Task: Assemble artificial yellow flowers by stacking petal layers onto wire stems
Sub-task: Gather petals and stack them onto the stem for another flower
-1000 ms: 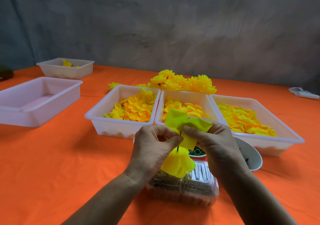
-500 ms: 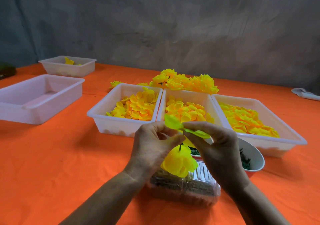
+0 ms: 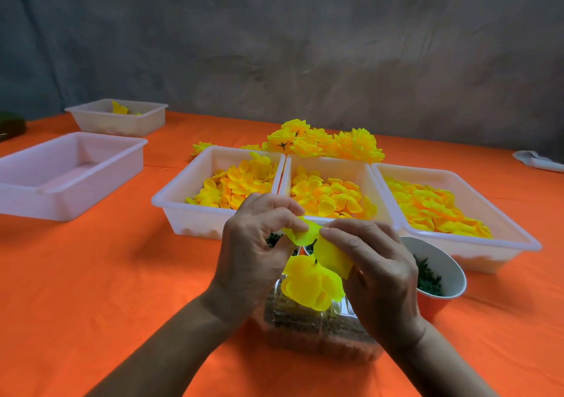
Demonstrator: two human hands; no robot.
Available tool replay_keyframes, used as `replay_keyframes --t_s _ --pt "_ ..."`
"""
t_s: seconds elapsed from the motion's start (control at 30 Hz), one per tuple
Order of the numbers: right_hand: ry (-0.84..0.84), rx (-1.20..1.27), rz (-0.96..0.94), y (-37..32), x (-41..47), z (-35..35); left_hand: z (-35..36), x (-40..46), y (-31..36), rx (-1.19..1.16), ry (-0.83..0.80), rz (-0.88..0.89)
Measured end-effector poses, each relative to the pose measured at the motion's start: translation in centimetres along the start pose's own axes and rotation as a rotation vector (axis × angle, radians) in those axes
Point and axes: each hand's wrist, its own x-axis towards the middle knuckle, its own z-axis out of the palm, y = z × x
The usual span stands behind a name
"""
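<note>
While both hands meet above the near middle of the orange table (image 3: 91, 274), the head view, the only one, shows the left hand (image 3: 253, 253) and right hand (image 3: 375, 271) each pinching an edge of a loose petal layer (image 3: 305, 236) between thumb and fingertips. Below it hangs the partly built flower (image 3: 311, 283), several yellow layers already bunched on a dark wire stem (image 3: 316, 261), of which only a short stub shows between the two pieces. How the stem itself is held cannot be told; the palms hide it.

Behind the hands, three white trays of petals sit side by side: the left tray (image 3: 171, 210), the middle tray (image 3: 335, 164) and the right tray (image 3: 518, 241). Finished flowers (image 3: 323, 143) are heaped at their far side. A bowl of dark green parts (image 3: 442, 274) stands at the near right, and a clear plastic box (image 3: 317, 332) lies under the wrists.

My judgement: the layer is being threaded down the stem. It could miss its centre hole and tear, or crumple if pinched too hard; a tilted stem could also let the lower layers slip off.
</note>
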Motion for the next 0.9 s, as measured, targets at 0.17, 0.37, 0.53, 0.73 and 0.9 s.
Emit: replay_keyframes --t_s 0.17,0.37,0.53,0.73,0.9 --pt "0.029 -0.065 -0.097 -0.02 0.33 0.2 0.14 -0.01 -0.31 0.098 -0.03 0.061" --pt "0.045 -0.075 -0.068 0.21 0.1 0.25 0.48 -0.09 -0.68 0.161 -0.037 0.119" --pt "0.053 -0.079 -0.049 0.21 0.25 0.22 0.49 -0.16 -0.88 0.17 -0.052 0.129" --pt "0.028 0.004 0.121 0.12 0.63 0.35 0.42 -0.36 -0.85 0.138 -0.053 0.171" --pt "-0.033 -0.013 0.035 0.13 0.93 0.05 0.49 -0.28 -0.74 0.138 -0.058 0.184"
